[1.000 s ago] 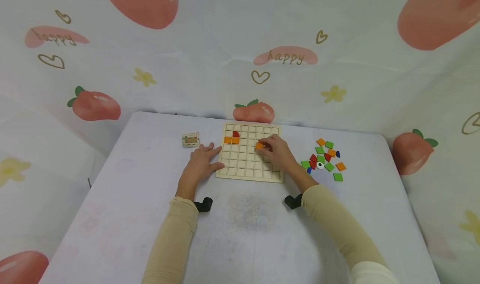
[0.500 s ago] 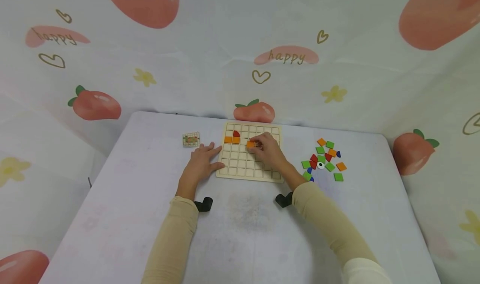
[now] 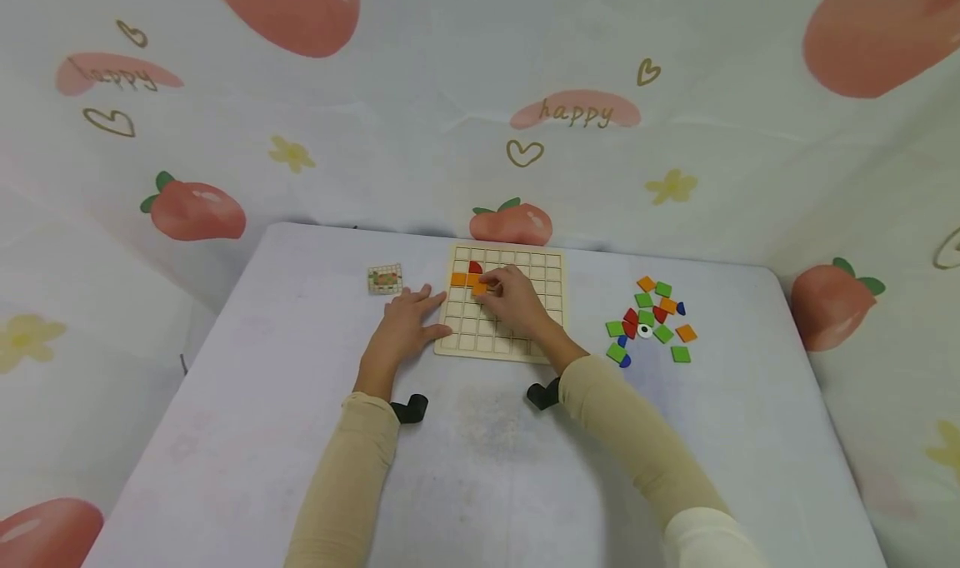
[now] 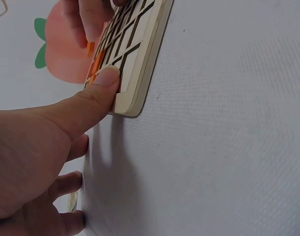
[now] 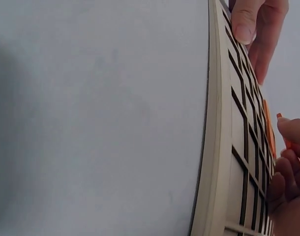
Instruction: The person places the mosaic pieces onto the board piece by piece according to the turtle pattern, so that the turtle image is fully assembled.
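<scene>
My right hand pinches an orange square tile between thumb and fingers, close over the wooden grid board. In the left wrist view that tile appears tilted under the fingertips. Just behind it on the board lie two orange tiles side by side, the right one partly covered, and a red quarter-round piece. With fingers spread, my left hand rests at the board's left side; its thumb presses on the board's corner area.
Left of the board lies a small picture card. To the right, several loose pieces are scattered, among them green squares, blue half-rounds and a white disc with a black dot. A patterned cloth hangs behind the table.
My right hand has moved left across the board with the orange tile, up to the placed orange tiles. My left hand has stayed at the board's left edge.
</scene>
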The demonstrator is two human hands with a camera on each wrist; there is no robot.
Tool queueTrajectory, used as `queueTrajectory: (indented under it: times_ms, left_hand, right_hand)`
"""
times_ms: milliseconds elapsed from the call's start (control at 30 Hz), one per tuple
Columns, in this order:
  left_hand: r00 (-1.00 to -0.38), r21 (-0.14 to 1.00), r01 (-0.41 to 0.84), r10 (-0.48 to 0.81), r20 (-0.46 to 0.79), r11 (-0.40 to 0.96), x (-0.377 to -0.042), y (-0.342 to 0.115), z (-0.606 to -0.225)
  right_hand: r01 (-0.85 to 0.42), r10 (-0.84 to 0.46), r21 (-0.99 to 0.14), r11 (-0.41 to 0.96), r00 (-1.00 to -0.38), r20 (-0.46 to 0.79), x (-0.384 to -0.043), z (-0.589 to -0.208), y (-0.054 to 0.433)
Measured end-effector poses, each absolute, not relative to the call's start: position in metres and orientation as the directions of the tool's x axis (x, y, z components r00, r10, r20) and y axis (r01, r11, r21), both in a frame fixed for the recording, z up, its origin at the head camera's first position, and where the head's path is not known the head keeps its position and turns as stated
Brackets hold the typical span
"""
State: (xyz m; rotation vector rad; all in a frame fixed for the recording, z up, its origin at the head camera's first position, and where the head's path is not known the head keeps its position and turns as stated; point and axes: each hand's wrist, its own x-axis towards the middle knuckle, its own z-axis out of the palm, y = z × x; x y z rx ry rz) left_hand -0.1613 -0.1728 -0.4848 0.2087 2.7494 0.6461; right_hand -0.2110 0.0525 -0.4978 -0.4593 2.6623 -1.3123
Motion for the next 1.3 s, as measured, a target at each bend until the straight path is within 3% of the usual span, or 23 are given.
queueTrajectory:
  times_ms: [1000, 1300]
  left_hand:
    - [-0.942, 0.455, 0.055, 0.197, -0.27, 0.889, -0.1617, -0.1705, -0.4835]
    - [-0.943, 0.451, 0.057, 0.197, -0.268, 0.891, -0.1619, -0.171, -0.4852]
  right_hand:
    - [-0.222, -0.318, -0.713, 0.665, -0.948, -0.001, -0.212, -0.5055, 0.0416]
    - [-0.303, -0.368, -0.641, 0.705, -0.929, 0.035, -0.2094, -0.4998, 0.0442]
